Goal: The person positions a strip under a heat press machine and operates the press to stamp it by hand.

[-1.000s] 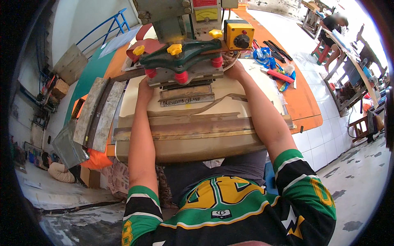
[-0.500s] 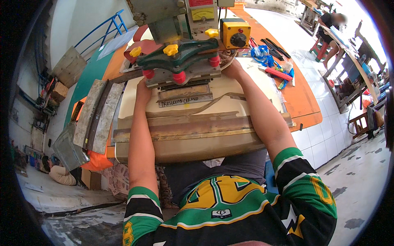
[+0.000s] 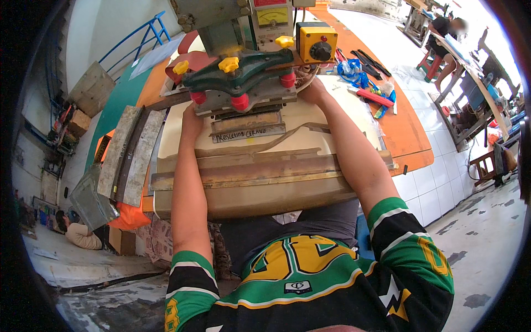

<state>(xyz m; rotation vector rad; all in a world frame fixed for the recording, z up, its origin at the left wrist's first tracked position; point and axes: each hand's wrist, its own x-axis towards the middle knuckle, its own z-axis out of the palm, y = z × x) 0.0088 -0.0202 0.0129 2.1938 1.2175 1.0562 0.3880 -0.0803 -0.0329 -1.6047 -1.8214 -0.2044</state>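
Observation:
A press head with a dark green cross-arm (image 3: 238, 77), yellow star knobs and red spacers stands over the cream worktop (image 3: 249, 143). My left hand (image 3: 191, 117) reaches in at the left side of its metal plate (image 3: 215, 105), with the fingers hidden behind the plate. On the other side, my right hand (image 3: 312, 91) is beside the plate's right end, close to some cables; its fingers are mostly hidden too. Whether either hand holds anything cannot be made out. In front of the plate lies a metal mould (image 3: 248, 130) with handwriting along its front edge.
A yellow control box (image 3: 316, 44) with a black dial sits right of the press. Long metal bars (image 3: 133, 157) lie to the left. Brown strips (image 3: 249, 170) cross the worktop's front. Tools and blue plastic (image 3: 354, 72) lie on the orange table (image 3: 412, 145). Another person (image 3: 442, 47) sits far right.

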